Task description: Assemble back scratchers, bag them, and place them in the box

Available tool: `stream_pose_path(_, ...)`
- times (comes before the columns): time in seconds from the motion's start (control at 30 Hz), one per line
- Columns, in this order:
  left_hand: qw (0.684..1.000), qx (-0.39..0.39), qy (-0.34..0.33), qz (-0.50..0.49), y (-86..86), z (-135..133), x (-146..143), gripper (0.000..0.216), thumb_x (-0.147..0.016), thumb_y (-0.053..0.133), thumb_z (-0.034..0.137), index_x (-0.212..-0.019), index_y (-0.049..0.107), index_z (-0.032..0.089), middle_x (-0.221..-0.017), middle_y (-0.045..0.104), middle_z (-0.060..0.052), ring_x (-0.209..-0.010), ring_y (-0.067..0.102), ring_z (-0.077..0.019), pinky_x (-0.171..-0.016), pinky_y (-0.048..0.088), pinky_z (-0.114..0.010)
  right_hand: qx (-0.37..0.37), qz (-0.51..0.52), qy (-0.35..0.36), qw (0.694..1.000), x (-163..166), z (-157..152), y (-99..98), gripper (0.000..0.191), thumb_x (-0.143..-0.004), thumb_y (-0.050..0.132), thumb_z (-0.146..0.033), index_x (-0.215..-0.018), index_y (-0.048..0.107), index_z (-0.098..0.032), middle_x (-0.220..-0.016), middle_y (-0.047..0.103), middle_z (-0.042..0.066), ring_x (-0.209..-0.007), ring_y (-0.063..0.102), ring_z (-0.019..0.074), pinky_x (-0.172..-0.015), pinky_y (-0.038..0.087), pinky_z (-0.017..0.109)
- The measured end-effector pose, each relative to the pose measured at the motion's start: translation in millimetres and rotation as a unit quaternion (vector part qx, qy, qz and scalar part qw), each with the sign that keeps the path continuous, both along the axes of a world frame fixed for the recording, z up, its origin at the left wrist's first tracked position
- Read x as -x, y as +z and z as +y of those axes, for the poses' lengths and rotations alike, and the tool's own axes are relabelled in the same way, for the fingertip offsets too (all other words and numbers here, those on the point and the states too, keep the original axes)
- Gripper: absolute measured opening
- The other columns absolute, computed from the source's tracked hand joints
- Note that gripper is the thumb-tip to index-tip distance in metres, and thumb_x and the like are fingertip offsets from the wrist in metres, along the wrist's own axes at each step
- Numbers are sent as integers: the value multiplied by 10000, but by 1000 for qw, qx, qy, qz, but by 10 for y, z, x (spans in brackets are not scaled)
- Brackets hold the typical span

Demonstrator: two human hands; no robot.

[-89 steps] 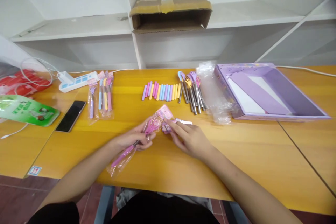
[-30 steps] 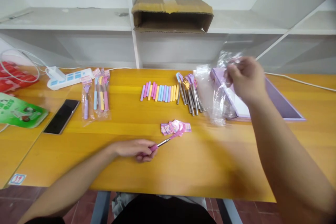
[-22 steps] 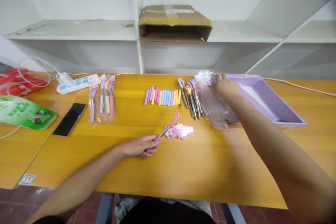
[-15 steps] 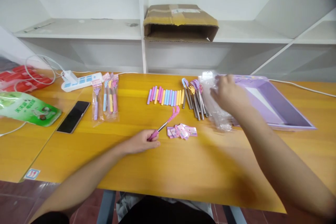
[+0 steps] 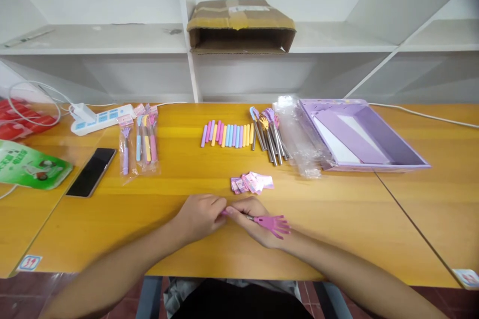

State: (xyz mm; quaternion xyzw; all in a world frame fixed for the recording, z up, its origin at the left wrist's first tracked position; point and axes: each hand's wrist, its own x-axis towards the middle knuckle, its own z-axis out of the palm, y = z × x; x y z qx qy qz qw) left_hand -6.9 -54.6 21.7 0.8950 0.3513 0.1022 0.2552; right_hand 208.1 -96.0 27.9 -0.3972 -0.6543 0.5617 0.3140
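A pink back scratcher (image 5: 272, 225) with a hand-shaped head lies across both my hands, its head pointing right. My left hand (image 5: 202, 218) is closed around its pink handle end. My right hand (image 5: 251, 220) grips the handle and metal shaft close beside the left. Just beyond them lies a small pile of pink cards (image 5: 251, 183). Farther back stands a row of coloured handle sleeves (image 5: 228, 135) in purple, pink, yellow and blue. To their right is a bunch of metal-shafted scratchers (image 5: 270, 134) without sleeves, next to clear plastic bags (image 5: 303, 142).
A purple tray (image 5: 402, 162) sits at the right. At the left are bagged scratchers (image 5: 144, 142), a phone (image 5: 91, 172), a power strip (image 5: 105, 118), a green pouch (image 5: 33, 165) and red packages (image 5: 22, 119). A cardboard box (image 5: 239, 17) rests on the shelf behind.
My right hand has come back from the plastic bags and now grips the scratcher beside my left hand. The scratcher's head has swung down to the right. The view has shifted slightly.
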Motion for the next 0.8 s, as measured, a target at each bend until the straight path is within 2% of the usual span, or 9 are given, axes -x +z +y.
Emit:
stream_pose_path(0.17, 1000, -6, 7, 26, -53, 49, -7, 272, -987, 594, 293, -730, 535, 225, -681, 544, -50, -628, 430, -191, -620, 219, -305, 46, 8, -18, 999, 28, -119, -81, 525, -1081, 497, -552, -686, 356, -238, -667, 274, -36, -624, 247, 132, -588, 226, 315)
stream_pose_path(0.33, 997, -30, 15, 66, -47, 134, 21, 257, -990, 586, 239, -735, 607, 214, -656, 574, -62, -594, 418, -178, -601, 164, -319, 40, 18, -33, 998, 26, -140, -66, 530, -1102, 446, -563, -702, 307, -244, -683, 249, -33, -611, 239, 132, -585, 225, 316)
stream_pose_path(0.47, 985, -150, -31, 75, -104, 225, 82, 263, -1016, 566, 202, -771, 663, 199, -659, 641, -61, -564, 467, -168, -564, 169, -315, 26, 35, -40, 998, 15, -112, -93, 529, -1111, 469, -528, -709, 312, -223, -665, 262, -47, -599, 255, 102, -576, 219, 290)
stream_pose_path(0.63, 932, -359, -54, 17, -178, 355, 138, 294, -1028, 523, 107, -792, 677, 191, -587, 618, -11, -535, 542, -167, -503, 248, -308, 32, 45, -57, 997, -10, -80, -62, 537, -1110, 462, -538, -692, 351, -221, -619, 292, -56, -561, 264, 93, -536, 215, 280)
stream_pose_path(0.7, 920, -389, -54, 12, -190, 376, 136, 300, -1027, 535, 97, -771, 660, 192, -578, 610, 2, -526, 555, -162, -492, 279, -304, 25, 41, -55, 997, -31, -61, -66, 533, -1114, 456, -526, -691, 345, -222, -618, 284, -57, -555, 259, 92, -531, 217, 278)
stream_pose_path(0.8, 928, -368, -45, 16, -218, 347, 109, 314, -1029, 543, 125, -736, 634, 196, -579, 617, 6, -513, 568, -160, -485, 304, -309, -40, 15, -53, 998, -51, -37, -119, 488, -1109, 497, -464, -712, 352, -220, -644, 307, -56, -575, 295, 96, -551, 240, 272)
